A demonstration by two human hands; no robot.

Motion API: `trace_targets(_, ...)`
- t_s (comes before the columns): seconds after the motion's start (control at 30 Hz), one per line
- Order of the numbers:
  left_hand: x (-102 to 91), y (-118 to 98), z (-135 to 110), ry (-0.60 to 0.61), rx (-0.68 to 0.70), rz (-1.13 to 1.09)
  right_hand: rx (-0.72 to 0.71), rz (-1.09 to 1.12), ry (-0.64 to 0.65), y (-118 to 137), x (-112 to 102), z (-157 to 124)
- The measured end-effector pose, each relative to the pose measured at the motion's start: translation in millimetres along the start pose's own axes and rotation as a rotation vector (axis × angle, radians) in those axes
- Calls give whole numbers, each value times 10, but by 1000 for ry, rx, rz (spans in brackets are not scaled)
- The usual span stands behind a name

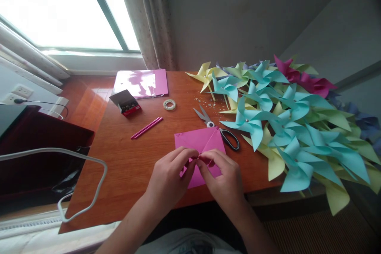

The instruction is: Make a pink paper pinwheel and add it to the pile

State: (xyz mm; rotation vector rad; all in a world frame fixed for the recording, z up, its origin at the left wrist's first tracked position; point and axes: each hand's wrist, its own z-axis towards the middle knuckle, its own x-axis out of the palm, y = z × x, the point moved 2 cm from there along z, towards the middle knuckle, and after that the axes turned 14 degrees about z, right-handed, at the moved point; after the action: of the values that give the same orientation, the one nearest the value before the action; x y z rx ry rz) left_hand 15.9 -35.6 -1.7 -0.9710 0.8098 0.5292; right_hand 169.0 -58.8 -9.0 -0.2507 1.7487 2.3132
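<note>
A square of pink paper (193, 139) with lines running in from its corners lies near the front edge of the table. Over its middle, my left hand (174, 166) and my right hand (224, 172) meet with thumbs and index fingers pinched together. What sits between the fingertips is too small and covered to name. Part of the paper is hidden under both hands. Just beyond its right edge rest scissors (210, 124) with grey blades parted and a black handle, partly beside the paper's corner.
Many paper pinwheels (247, 121) in turquoise, yellow and pink pile up on the right. Tiny silvery bits (210, 103) are scattered nearby. Farther left are a tape roll (169, 105), two pink sticks (147, 128), an open small box (128, 107) and a pink paper pack (160, 81).
</note>
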Motion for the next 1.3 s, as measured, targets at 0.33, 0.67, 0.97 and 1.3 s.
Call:
trace_targets(0.33,10,-24,-7,41,-62,-66,-257,-253,-76,7,48,-34)
trace_targets(0.67,-36,159,12,18,-206,-6,54,-479,-135,-246,-312,-46)
trace_targets(0.97,-95,413,5,-30,-360,-31,189,-493,-97,-383,-421,-79)
trace_targets(1.3,-112,561,2,-57,-584,-297,172,96,-294,-177,-600,-4)
